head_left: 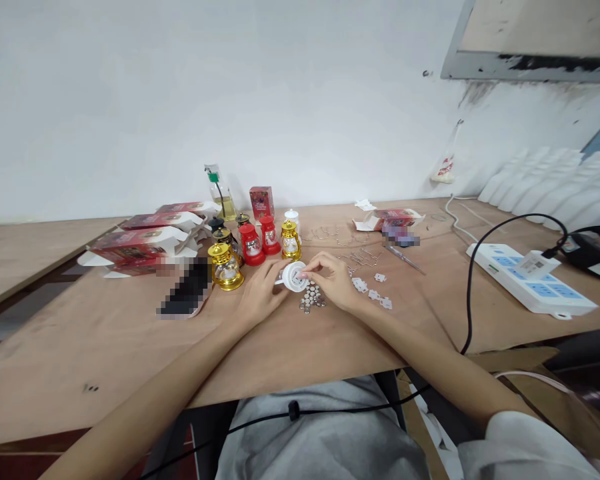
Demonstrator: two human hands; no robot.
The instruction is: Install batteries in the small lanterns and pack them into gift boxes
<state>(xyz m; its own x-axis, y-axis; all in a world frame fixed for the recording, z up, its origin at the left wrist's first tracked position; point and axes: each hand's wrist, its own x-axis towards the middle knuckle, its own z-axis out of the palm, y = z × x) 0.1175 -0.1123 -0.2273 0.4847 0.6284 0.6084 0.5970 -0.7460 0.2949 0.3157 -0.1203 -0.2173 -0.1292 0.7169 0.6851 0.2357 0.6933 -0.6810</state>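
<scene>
My left hand (pixel 261 293) grips a small white lantern (pixel 293 275) lying on its side above the wooden table (pixel 130 340). My right hand (pixel 333 279) pinches at the lantern's round base with fingertips together. Just below both hands lies a small heap of silver button batteries (pixel 312 297). To the right of the heap are several small white plastic pieces (pixel 371 288). Behind my left hand stand several little lanterns, among them a gold one (pixel 225 267), red ones (pixel 253 245) and another gold one (pixel 291 241).
Red and white cardboard boxes (pixel 145 247) are stacked at the left, with a blurred dark item (pixel 185 297) beside them. A white power strip (pixel 530 283) with a black cable (pixel 473 280) lies at the right. Thin wire hooks (pixel 360 257) and a screwdriver (pixel 405 259) lie further back.
</scene>
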